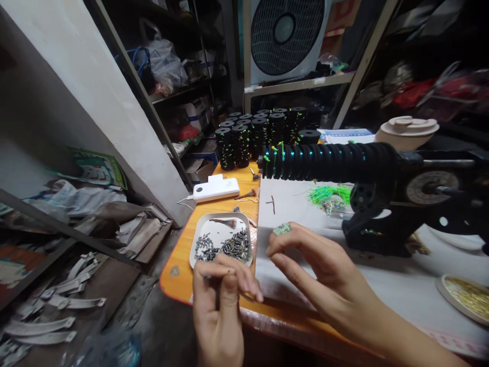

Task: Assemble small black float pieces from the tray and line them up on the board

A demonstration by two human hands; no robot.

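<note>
At the far left, curved metal strips [64, 302] are stacked beside the table. On the orange tabletop [179, 250], a white box-shaped device [216, 189] is placed behind a white tray [193, 239]. Small dark parts [237, 243] are contained in the tray, spread over its near portion. The left hand [223, 306] is positioned at the tray's near edge; its fingers are curled and its thumb is laid against the index finger. Whether a part is clamped there cannot be told. Black ribbed columns [260, 135] with green tufts are grouped at the rear. The right hand [328, 265] is raised over the white sheet [267, 224], its thumb and index fingertip brought near each other; whether they touch cannot be told. A green wrap [281, 229] is worn on the index finger. Bright green strands [330, 193] are laid beyond, below a horizontal ribbed roller [324, 160]. At the far right, gold pieces [468, 295] are held in a dish [441, 293]
</note>
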